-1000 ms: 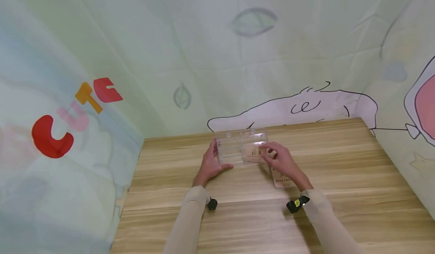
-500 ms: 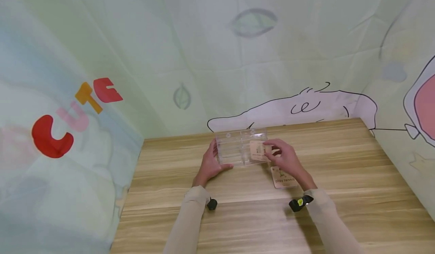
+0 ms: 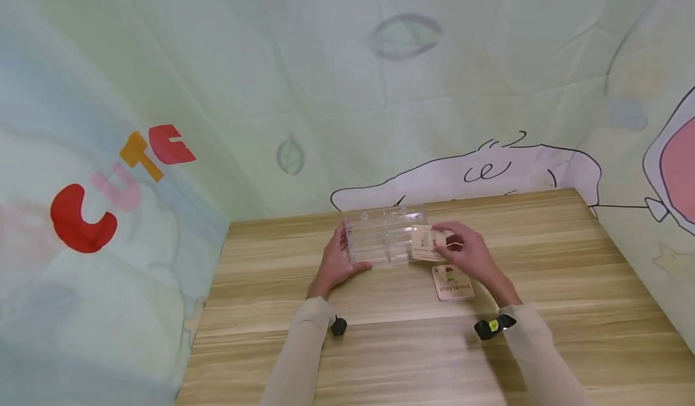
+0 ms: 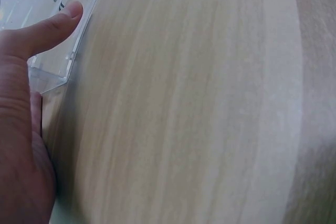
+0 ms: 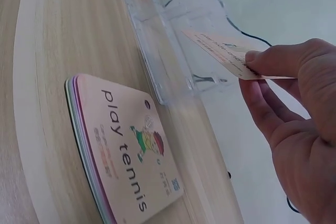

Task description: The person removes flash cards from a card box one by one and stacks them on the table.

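A clear plastic card holder [image 3: 369,238] with a divider down its middle stands at the back of the table. My left hand [image 3: 333,266] grips its left end, the thumb [image 4: 58,27] lying along the front edge. My right hand [image 3: 471,254] pinches a peach flash card [image 3: 422,242] between thumb and fingers, at the right front of the holder. In the right wrist view the card [image 5: 220,53] is tilted in front of the clear plastic, its small print too blurred to read. Below it lies a stack of flash cards [image 5: 126,145], the top one reading "play tennis" beside a cartoon child.
The wooden table [image 3: 391,345] has its back edge right behind the holder. A printed cloth backdrop [image 3: 336,92] rises behind and on both sides. Black wrist straps with cameras [image 3: 494,326] sit at the cuffs.
My right hand has drawn the flash card rightward from over the holder's right compartment, and the top card of the stack is now uncovered. My left hand has stayed in place.
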Tool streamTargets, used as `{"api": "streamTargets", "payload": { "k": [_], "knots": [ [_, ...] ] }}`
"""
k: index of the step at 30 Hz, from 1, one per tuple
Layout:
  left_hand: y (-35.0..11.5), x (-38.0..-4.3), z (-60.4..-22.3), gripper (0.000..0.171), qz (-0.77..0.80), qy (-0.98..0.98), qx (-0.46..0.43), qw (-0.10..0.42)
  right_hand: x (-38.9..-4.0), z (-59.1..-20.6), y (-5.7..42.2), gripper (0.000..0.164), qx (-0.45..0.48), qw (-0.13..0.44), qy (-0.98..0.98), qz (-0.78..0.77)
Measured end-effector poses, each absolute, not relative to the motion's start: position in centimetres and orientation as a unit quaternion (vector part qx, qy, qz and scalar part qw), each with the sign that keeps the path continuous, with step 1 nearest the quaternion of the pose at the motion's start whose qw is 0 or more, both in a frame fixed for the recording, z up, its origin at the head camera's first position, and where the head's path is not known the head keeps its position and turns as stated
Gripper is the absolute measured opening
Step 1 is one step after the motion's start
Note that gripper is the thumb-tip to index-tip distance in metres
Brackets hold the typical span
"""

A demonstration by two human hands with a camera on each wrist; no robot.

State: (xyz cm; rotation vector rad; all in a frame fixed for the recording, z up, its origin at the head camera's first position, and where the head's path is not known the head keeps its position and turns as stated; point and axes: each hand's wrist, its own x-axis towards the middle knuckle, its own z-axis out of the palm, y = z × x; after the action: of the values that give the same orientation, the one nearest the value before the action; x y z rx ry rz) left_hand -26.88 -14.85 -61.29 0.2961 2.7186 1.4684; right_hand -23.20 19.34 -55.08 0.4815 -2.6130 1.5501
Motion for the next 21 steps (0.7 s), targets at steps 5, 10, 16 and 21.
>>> {"api": "streamTargets", "payload": {
  "k": [5, 10, 16, 21],
  "knots": [
    [-14.8, -26.9, -61.3, 0.133, 0.476, 0.874, 0.095, 0.018, -22.9, -55.1, 20.5, 0.049, 0.160, 0.028, -0.848, 0.505],
    [-14.6, -26.7, -61.1, 0.131, 0.482, 0.871, 0.097, 0.011, -22.2, -55.4, 21.6, 0.047, 0.170, 0.020, -0.850, 0.497],
    [-14.6, -26.7, -61.0, 0.132, 0.481, 0.872, 0.093, 0.016, -21.2, -56.3, 23.0, 0.047, 0.170, 0.001, -0.859, 0.483],
    [-14.8, -26.7, -61.1, 0.133, 0.481, 0.872, 0.092, 0.014, -20.4, -56.8, 23.9, 0.044, 0.158, -0.014, -0.870, 0.467]
  ]
}}
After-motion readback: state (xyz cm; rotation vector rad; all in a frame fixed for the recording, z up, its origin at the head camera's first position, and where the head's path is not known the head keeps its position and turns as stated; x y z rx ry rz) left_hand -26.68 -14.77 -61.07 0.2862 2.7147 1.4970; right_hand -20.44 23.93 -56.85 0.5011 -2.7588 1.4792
